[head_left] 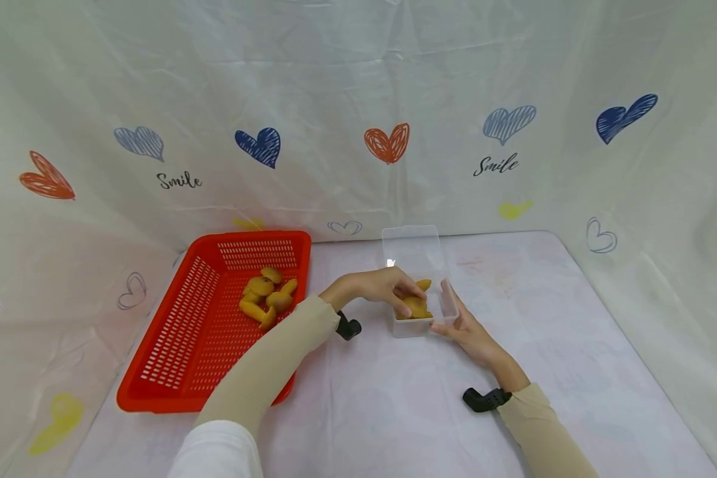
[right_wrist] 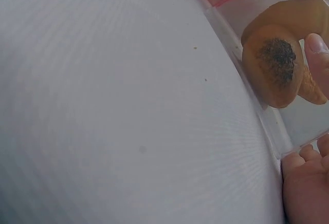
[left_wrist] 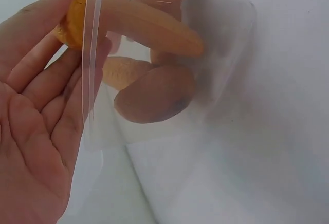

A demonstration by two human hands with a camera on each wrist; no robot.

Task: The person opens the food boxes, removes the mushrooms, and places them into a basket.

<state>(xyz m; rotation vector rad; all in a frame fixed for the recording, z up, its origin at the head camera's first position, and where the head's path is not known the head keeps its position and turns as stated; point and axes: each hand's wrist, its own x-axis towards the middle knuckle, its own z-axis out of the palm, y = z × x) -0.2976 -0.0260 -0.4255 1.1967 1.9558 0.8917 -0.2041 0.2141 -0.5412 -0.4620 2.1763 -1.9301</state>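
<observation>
The yellow-brown, ginger-like piece [head_left: 417,307] is at the mouth of the clear plastic box [head_left: 411,328], directly under the fingertips of the left hand [head_left: 388,287]. The left hand is closed around it, thumb on one side and curled fingers on the other, having entered from the left. In the left wrist view, a long part, which appears to belong to this piece, points away from the palm and into the box. It cannot be told whether the piece bears on the floor of the box or on the pieces [left_wrist: 156,95] below.

The right hand [head_left: 473,335] is at the right of the box, thumb at its near side and fingers along the right wall, gripping the box and no piece. The left hand is therefore the nearer of the two.

The transparent lid [head_left: 412,247] stands raised at the far edge. The red basket [head_left: 233,342], with more pieces [head_left: 259,287] at its far right, is left of the box on the counter [head_left: 370,411], well apart.
</observation>
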